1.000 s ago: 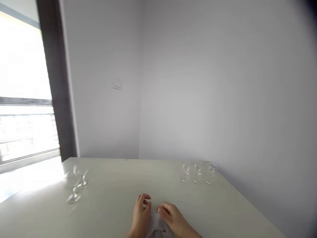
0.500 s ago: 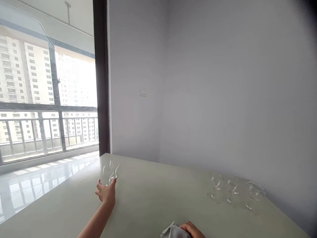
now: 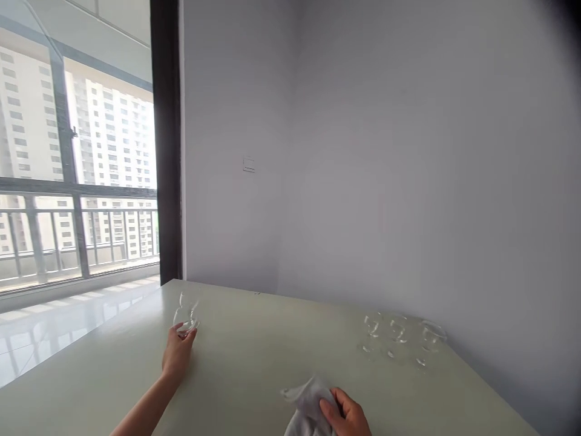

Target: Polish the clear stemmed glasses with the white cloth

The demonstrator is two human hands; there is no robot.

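Observation:
My left hand (image 3: pixel 178 351) reaches out over the left side of the table, its thumb and fingers closed around the lower part of a clear wine glass (image 3: pixel 182 316). Directly behind that one stands a second wine glass (image 3: pixel 189 299), partly overlapped by the first. Close to the front edge of the view, my right hand (image 3: pixel 347 416) pinches a crumpled light grey cloth (image 3: pixel 309 404), one corner of which sticks out to the left.
Three more glasses stand in a row at the far right: a stemmed glass (image 3: pixel 372 327), another (image 3: pixel 397 330), and a wider-rimmed one (image 3: pixel 431 332). The pale table (image 3: pixel 254 357) runs back to a grey wall (image 3: pixel 363 181). Left of it is a large window (image 3: pixel 109 145).
My left hand has gone from spread fingers near the glass to closing around it. My right hand has risen further into view with the cloth. The camera has turned slightly right.

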